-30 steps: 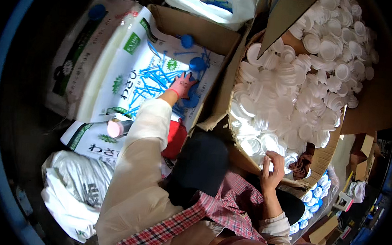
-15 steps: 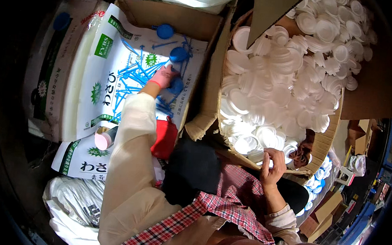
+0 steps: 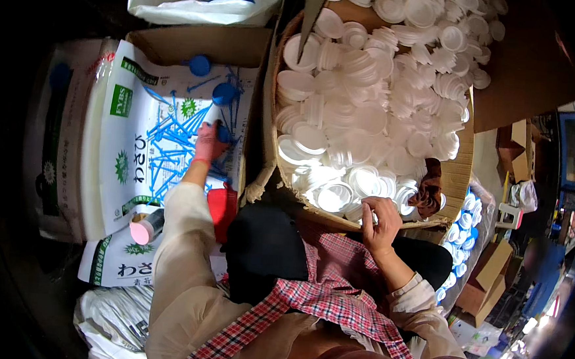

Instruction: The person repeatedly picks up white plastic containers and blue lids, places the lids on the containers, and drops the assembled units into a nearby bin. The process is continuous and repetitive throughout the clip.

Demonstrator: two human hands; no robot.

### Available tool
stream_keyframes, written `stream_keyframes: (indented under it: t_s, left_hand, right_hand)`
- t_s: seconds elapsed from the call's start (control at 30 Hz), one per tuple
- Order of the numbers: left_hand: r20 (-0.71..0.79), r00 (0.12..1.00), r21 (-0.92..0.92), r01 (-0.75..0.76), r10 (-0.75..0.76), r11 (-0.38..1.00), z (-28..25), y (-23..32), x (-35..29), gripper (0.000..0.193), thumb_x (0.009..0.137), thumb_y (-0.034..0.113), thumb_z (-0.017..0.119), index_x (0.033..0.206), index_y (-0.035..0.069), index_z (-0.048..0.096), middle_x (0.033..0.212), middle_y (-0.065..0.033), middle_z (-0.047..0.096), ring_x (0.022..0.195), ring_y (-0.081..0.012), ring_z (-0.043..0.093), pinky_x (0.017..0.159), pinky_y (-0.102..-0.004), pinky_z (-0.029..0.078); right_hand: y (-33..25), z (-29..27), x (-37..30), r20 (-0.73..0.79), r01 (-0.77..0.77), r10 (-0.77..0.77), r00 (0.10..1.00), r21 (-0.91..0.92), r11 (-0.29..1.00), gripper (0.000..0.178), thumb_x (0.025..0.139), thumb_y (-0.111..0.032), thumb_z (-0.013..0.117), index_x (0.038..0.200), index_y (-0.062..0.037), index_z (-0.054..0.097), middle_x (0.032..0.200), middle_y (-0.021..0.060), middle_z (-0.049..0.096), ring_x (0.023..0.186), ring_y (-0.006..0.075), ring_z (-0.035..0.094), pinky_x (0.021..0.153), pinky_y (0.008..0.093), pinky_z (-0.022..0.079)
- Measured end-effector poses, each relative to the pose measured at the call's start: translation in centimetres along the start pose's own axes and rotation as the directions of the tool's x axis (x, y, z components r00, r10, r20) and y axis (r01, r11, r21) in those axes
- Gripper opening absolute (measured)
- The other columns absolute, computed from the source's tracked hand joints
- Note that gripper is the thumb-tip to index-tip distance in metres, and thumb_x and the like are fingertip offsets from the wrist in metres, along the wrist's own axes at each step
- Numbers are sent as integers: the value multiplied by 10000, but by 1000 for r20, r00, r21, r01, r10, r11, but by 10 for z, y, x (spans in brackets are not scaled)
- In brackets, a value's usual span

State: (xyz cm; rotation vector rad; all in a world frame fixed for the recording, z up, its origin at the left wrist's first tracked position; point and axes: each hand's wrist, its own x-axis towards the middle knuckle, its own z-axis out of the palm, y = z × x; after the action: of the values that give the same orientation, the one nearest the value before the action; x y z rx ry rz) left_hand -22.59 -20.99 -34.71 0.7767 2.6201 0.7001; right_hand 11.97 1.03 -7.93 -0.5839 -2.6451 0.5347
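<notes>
My left hand (image 3: pixel 209 146), in a pink glove, reaches into the carton at left. Its thumb and fingers close around a blue plastic disc (image 3: pixel 224 134), partly covered by the hand. Thin blue plastic sticks (image 3: pixel 183 137) lie scattered beside it on a printed white sheet (image 3: pixel 123 169). Two more blue discs, an upper one (image 3: pixel 200 65) and a middle one (image 3: pixel 224 94), lie farther off. My bare right hand (image 3: pixel 381 226) hangs over the near edge of a big carton (image 3: pixel 462 147) of white plastic lids (image 3: pixel 363 118). Its fingers are loosely bent and apart, holding nothing.
A red pouch (image 3: pixel 222 210) and a pink-ended dark cylinder (image 3: pixel 143 231) lie near my left forearm. Brown crumpled material (image 3: pixel 428 191) sits at the lid carton's corner. Blue and white caps (image 3: pixel 465 233) fill a clear bag at right. A white stool (image 3: pixel 509 216) stands beyond.
The view has shifted, moving both cartons leftward in the picture. My left hand has come closer over the blue disc. My right hand stays at the lid carton's near edge.
</notes>
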Motion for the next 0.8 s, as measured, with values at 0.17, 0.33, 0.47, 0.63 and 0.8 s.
stream_keyframes:
  t_s: [0.17,0.33,0.47,0.63,0.8]
  left_hand:
    - [-421,889,-486,-390,182,782,-139,134,-56,923,600,146,823,1382,-2,356,1382,-212,391,1287,-326,416,1099,-389,317]
    - [-145,542,-323,-816,828,479,-182,260,-80,810,642,323,802,1323,39,467,1368,-289,367,1253,-456,397,1069,-468,333]
    - [-438,801,-248,-543,407,802,-174,186,-4,796,683,316,777,1354,44,446,1307,-268,440,1195,-409,462,1031,-459,380]
    - [-20,1000,153,25,-22,988,-65,44,110,802,727,397,763,1412,163,417,1340,-225,422,1181,-413,471,972,-500,439]
    - [53,997,332,27,-48,943,16,-7,153,896,640,465,810,1425,322,402,1432,-206,358,1268,-456,393,964,-612,405]
  right_hand:
    - [-2,1,5,-29,7,-7,1000,21,1000,38,786,-29,632,822,-25,619,794,114,628,702,293,585,615,361,459]
    - [0,0,-3,11,-24,23,1000,27,999,12,807,-29,619,804,-19,613,767,123,613,702,313,580,623,380,456]
    - [-4,-2,-9,-19,7,-7,1000,-3,1000,25,819,-27,607,801,-14,596,742,135,584,668,321,557,579,390,427]
    - [4,2,-3,29,72,-71,997,-13,997,40,817,-26,588,784,-5,577,709,149,545,632,342,519,551,406,396]
    - [4,1,-2,117,26,-25,993,-9,1000,46,808,-29,572,769,-8,583,728,152,563,626,351,522,553,407,401]
